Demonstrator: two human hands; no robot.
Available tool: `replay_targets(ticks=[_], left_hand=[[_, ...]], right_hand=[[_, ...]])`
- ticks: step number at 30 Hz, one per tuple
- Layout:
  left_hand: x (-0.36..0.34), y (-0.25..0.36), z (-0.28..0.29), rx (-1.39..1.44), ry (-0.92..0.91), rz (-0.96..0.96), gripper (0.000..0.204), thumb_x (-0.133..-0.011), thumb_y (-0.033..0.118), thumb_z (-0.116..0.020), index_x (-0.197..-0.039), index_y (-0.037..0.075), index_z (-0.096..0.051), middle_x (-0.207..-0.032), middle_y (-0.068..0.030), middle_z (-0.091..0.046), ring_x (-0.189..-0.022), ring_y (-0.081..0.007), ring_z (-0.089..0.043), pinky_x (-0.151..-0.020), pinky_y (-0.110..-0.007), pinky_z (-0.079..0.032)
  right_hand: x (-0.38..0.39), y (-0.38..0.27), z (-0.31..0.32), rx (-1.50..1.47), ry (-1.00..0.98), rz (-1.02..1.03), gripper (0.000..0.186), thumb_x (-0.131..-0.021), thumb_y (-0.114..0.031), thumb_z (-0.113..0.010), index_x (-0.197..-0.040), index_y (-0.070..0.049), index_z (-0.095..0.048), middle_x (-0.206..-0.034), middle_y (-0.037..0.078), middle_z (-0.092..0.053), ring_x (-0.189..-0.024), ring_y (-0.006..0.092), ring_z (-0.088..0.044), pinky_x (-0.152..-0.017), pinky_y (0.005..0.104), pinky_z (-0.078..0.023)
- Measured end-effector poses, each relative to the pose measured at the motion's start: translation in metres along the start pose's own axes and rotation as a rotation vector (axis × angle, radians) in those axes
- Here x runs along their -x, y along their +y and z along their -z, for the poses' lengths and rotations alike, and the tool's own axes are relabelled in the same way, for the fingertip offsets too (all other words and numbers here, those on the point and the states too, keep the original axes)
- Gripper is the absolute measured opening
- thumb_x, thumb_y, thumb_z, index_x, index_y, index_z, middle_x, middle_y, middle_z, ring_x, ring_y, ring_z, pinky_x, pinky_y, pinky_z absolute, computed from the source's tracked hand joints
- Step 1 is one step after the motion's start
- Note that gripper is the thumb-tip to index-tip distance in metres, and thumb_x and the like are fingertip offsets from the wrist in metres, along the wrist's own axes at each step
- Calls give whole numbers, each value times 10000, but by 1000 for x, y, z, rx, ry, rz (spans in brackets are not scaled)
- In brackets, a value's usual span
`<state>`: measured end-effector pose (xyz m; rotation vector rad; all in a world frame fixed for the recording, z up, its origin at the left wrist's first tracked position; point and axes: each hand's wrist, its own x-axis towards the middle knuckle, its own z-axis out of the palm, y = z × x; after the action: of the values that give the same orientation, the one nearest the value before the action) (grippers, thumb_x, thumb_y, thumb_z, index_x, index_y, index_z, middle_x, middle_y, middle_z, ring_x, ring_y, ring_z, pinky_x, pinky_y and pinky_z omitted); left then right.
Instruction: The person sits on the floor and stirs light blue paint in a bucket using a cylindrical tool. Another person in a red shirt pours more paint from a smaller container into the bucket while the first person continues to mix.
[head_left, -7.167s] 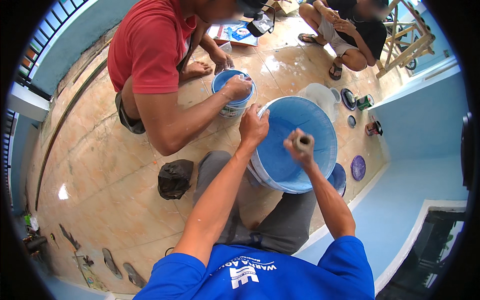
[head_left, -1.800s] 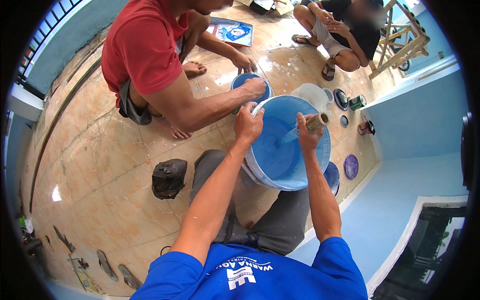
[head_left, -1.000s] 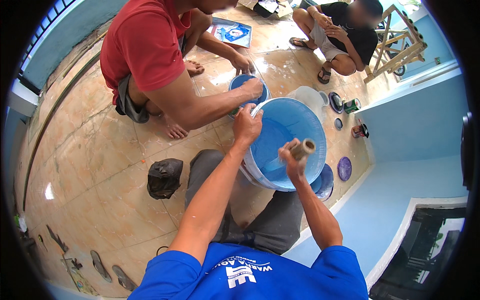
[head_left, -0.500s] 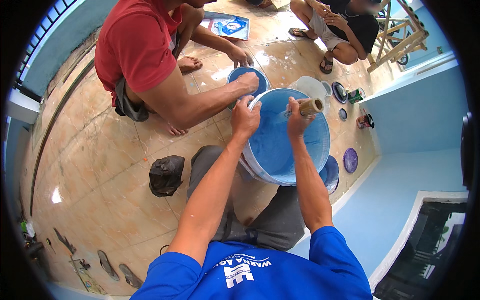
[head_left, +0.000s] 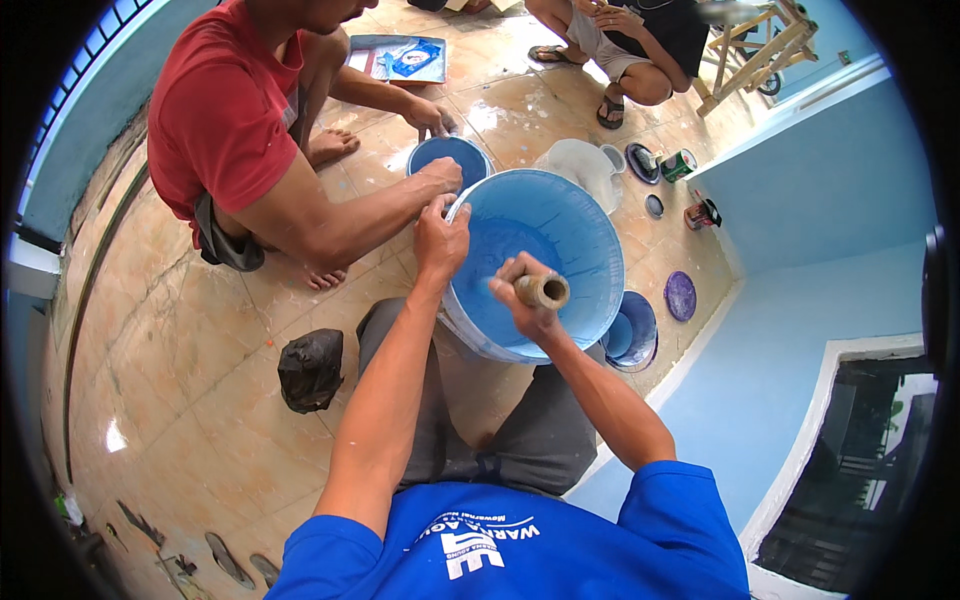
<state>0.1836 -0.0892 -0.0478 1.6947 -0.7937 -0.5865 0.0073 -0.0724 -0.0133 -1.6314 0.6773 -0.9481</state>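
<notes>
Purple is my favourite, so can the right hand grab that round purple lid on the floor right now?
Probably not as things stand: the right hand grips a thick stick in the big bucket, whose side, with a smaller bucket beyond, seems to lie between that hand and the purple lid.

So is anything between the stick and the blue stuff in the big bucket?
Nothing visible: the right hand grips the stick over the open big bucket, and the left hand just holds its rim. The stick's lower end is hidden.
</notes>
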Motion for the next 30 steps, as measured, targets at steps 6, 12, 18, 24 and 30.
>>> replay_targets(ticks=[6,12,18,24,30], left_hand=[[-1,-2,-1,43,7,-2,333,-906,274,-728,-1125,24,-716,-1063,-239,-725,-997,-406,-696,-870,-467,-530],[-1,-1,-1,8,-4,11,320,-908,268,-728,-1124,31,-718,-1038,-229,-723,-982,-409,-692,-863,-468,-530],[-1,-4,-3,35,13,1,315,-906,263,-732,-1120,33,-720,-1040,-222,-721,-990,-404,-690,-869,-472,-528],[0,-5,-4,5,15,-10,324,-911,251,-734,-1141,25,-719,-1028,-202,-736,-959,-357,-709,-855,-444,-537],[0,-4,-3,-8,19,-14,332,-916,244,-731,-1160,20,-719,-1006,-198,-747,-928,-323,-724,-838,-423,-549]], right_hand=[[16,-9,24,-19,-122,-127,291,-819,29,-721,-698,-82,-480,-666,-4,-566,-625,82,-492,-558,301,-399],[-26,11,49,24,133,-80,181,-813,61,-652,-740,-52,-531,-665,49,-585,-573,122,-555,-522,280,-446],[-68,20,48,149,353,56,191,-835,26,-704,-739,-58,-563,-657,25,-588,-564,109,-569,-522,279,-459],[-75,26,20,-56,649,133,161,-895,-50,-763,-811,-74,-628,-728,-16,-632,-625,70,-578,-587,259,-470],[-40,24,3,31,347,87,197,-893,-9,-731,-828,-79,-558,-715,-9,-583,-662,82,-535,-621,270,-447]])
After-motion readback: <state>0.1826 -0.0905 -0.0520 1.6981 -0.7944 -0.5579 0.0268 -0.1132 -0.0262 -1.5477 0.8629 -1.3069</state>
